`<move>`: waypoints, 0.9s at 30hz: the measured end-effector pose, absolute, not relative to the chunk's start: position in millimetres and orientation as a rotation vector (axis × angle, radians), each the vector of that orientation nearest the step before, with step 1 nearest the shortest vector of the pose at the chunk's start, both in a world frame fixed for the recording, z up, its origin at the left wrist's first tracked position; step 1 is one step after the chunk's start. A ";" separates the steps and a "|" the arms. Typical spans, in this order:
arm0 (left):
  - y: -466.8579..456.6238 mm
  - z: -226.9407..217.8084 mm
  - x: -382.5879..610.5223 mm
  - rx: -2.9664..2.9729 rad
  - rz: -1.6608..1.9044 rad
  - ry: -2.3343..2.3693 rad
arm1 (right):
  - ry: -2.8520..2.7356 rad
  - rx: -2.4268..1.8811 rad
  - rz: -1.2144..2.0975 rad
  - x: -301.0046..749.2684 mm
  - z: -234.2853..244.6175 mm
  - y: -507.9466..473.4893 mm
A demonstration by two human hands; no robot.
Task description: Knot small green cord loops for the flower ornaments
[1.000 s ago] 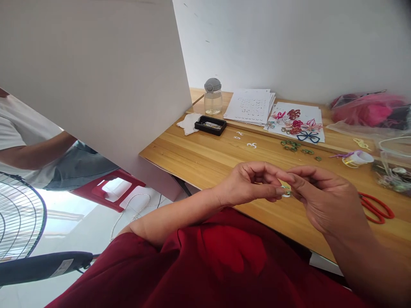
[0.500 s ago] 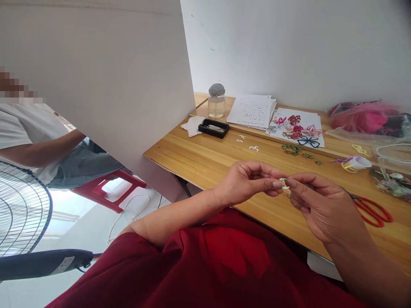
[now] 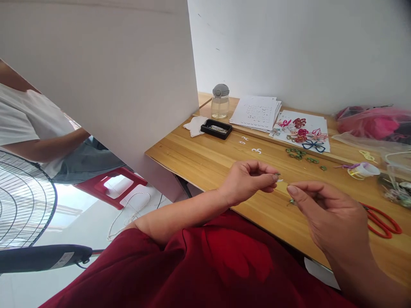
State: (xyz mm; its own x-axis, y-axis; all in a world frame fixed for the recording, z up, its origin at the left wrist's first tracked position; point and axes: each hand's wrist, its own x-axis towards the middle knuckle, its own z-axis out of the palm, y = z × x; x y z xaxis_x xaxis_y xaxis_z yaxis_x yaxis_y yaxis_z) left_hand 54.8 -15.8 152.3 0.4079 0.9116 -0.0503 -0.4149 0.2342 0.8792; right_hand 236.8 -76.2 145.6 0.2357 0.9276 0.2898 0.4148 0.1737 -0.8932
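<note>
My left hand [image 3: 250, 182] is closed in a pinch on a small white crescent piece [image 3: 280, 180], which pokes out past the thumb tip with a dark bit beside it. My right hand [image 3: 327, 209] is a short gap away, thumb and forefinger pressed together on something too fine to make out, perhaps a thread end. Just below those fingertips a small greenish piece [image 3: 291, 201] shows; whether it hangs or lies on the wood is unclear. Beyond the hands lie white crescent cut-outs [image 3: 257, 151] and several small green loops [image 3: 295, 154] on the table [image 3: 192, 162].
Red-handled scissors [image 3: 382, 220] lie by my right wrist, with a thread spool [image 3: 362, 171] behind. Farther back are a black tray [image 3: 216, 129], a bottle [image 3: 220, 102], paper sheets [image 3: 253, 112], flower-shaped pieces [image 3: 300, 136] and bagged pink material [image 3: 372, 124]. A fan [image 3: 25, 201] and another person [image 3: 48, 145] are left.
My hands, which met around the small piece, have drawn apart, the right moving right and slightly down. The white crescent stays in my left fingers. The view has shifted slightly.
</note>
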 end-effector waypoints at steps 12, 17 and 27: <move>-7.9 150.3 54.8 1.312 0.932 0.733 | -1.903 -1.123 -0.206 247.6 175.6 -49.3; -7.5 154.4 50.5 1.170 0.868 0.653 | -1.583 -1.341 0.340 237.5 174.9 -44.7; -11.6 157.5 47.5 1.091 0.899 0.582 | -1.169 -1.326 1.140 238.2 162.6 -40.4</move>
State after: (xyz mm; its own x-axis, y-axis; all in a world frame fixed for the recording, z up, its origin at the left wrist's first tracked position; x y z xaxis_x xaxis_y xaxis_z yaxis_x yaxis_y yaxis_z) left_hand 47.5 -11.6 157.5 0.5298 0.8478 0.0215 -0.3268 0.1807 0.9277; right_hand 238.2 -40.4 162.6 0.0917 0.9951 -0.0360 0.0610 -0.0417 -0.9973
